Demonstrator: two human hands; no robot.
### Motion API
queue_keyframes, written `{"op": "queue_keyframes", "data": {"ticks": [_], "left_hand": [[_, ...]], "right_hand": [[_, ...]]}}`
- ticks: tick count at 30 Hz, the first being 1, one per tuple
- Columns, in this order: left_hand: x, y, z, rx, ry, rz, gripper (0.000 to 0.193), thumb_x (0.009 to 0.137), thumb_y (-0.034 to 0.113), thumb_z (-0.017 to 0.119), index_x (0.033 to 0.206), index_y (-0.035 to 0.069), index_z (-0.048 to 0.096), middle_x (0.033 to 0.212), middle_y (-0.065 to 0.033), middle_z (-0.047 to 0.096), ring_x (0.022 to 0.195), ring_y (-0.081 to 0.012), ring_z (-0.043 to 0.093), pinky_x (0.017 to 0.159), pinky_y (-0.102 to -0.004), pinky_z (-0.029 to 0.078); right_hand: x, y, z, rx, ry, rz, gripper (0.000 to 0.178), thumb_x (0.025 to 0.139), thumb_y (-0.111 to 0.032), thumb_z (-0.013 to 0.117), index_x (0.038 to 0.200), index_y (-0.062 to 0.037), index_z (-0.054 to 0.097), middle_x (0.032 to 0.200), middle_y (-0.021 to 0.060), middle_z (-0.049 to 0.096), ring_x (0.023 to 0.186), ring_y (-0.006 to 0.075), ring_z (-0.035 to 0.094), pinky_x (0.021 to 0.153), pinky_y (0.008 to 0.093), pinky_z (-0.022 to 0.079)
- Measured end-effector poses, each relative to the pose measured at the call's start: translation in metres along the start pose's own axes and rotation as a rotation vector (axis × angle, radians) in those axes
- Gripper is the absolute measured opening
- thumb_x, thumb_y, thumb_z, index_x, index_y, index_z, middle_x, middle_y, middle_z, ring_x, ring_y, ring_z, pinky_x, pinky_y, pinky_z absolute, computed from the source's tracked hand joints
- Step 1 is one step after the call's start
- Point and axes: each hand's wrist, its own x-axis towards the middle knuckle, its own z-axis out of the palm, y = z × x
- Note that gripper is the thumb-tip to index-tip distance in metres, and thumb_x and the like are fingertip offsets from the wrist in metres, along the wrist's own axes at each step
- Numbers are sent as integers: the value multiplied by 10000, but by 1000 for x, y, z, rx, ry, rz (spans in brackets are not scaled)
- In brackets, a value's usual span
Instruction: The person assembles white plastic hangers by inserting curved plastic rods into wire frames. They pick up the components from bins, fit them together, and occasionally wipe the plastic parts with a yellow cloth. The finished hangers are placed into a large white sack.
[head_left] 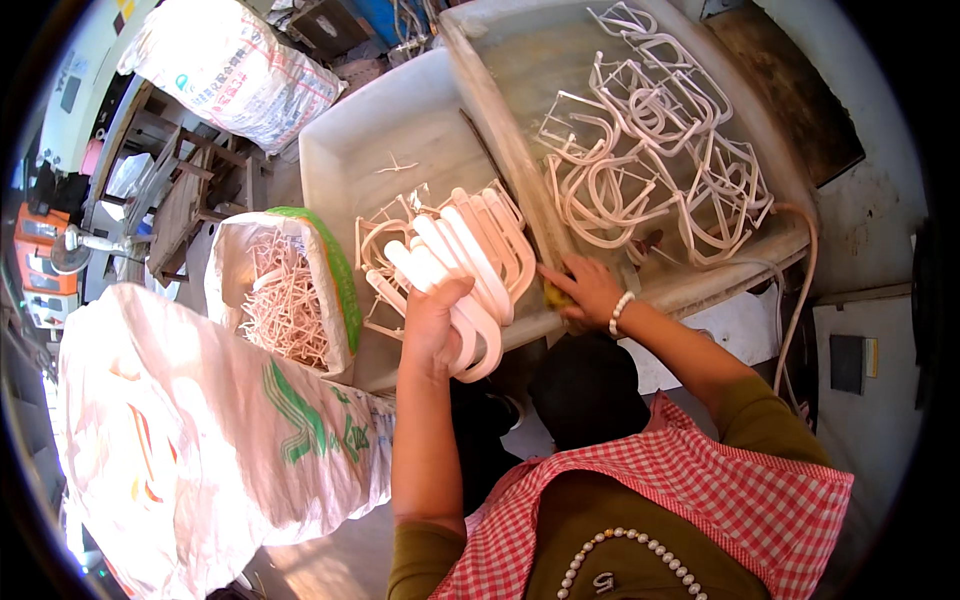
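Closest up, wears a red-and-white checked cloth apron (720,465) over an olive-green shirt (650,500), with a string of pale round beads (617,533) on the chest. Holds in the left hand (435,320) a bunch of thick, smooth, pale pink-and-white loops (450,250). Has the left fingers and thumb closed around the bunch, toward its near end. Shows long straight sides and round bends on the loops, a bit like fat paper clips, laid side by side. Looks almost white and bright on top, pinker farther back.

Has the bunch over the near part of a whitish box-shaped tub (345,135), just by more pink loops with thin sticks (385,240). Rests the right hand (588,288) at the near corner of a bigger pale tub (500,140), fingers bent, with a small yellow thing (556,294) under them; cannot tell whether gripped or only touched. Wears a pale bead bracelet (621,311) on that wrist.

Holds, inside the bigger tub, a tangled heap of pale pink loops (655,110). To the left, shows a white-and-green sack (228,255) full of thin pink sticks (285,310).
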Motion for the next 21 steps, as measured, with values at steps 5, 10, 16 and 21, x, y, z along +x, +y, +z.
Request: {"op": "queue_keyframes", "data": {"ticks": [5,10,16,21], "left_hand": [[-10,3,4,-17,-8,49,378,783,-55,555,1158,-66,509,1019,-153,613,872,-269,636,762,-399,540],[-31,2,10,8,32,86,357,793,-35,558,1144,-82,517,999,-161,618,858,-280,642,774,-408,544],[-40,2,23,-78,-11,96,360,800,-33,539,1158,-67,508,1017,-156,607,907,-271,629,809,-401,541],[-68,13,16,29,19,214,359,801,-20,552,1156,-52,514,1033,-138,603,905,-251,625,799,-370,536]], "right_hand": [[-17,4,17,32,-45,-25,678,720,-372,712,1333,-222,462,1429,228,272,1319,396,285,1051,514,270],[25,-35,-44,406,103,69,643,809,-343,674,1350,-97,427,1323,211,436,1216,362,439,1006,441,364],[90,-113,-94,1818,-433,52,566,916,-312,595,1347,-1,398,1264,96,518,1134,168,530,965,319,438],[94,-138,-110,1911,-620,-6,587,886,-226,643,1368,-29,373,1281,101,512,1159,168,518,981,320,434]]}}
